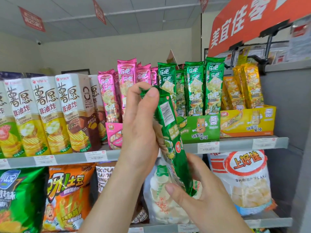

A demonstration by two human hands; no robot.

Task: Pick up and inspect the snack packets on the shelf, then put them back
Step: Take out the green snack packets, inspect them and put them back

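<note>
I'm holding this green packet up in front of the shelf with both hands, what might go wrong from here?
1. The left hand pinches the green packet at its top and the right hand at its bottom, so it may slip or get crushed.
2. Pushing it back into the green box could topple the upright packets there.
3. It might land in the neighbouring pink box by mistake.
</note>
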